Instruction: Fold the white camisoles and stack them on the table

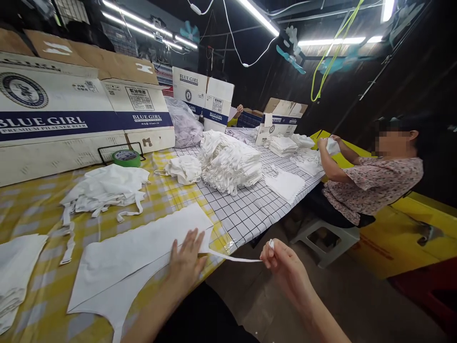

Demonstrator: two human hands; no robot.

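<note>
Right hand (285,263) is clamping its fingers on a white strap (235,259); left hand (187,261), fingers slightly apart, is pressing white cloth (143,243) onto the worktop (246,221). Cloth is risking slipping edgeward if pulling outweighs pressing.

Walled off at far left by cartons (143,126), with a wire stand (104,155) and green tape (126,158) just in front. Blocked at centre by a tall white pile (228,164), flanked left by a small bundle (183,169) and right by a flat stack (284,185). Passable along the bare grid cover (243,214) between pile and near edge. Narrowed at near left to a strip of yellow cover (50,286) between a folded stack (16,271) and the white piece (132,252). Barred at the near edge by a strap (235,259) from white piece to right hand (280,257); open rightward over the floor (342,290) toward a stool (332,236).
</note>
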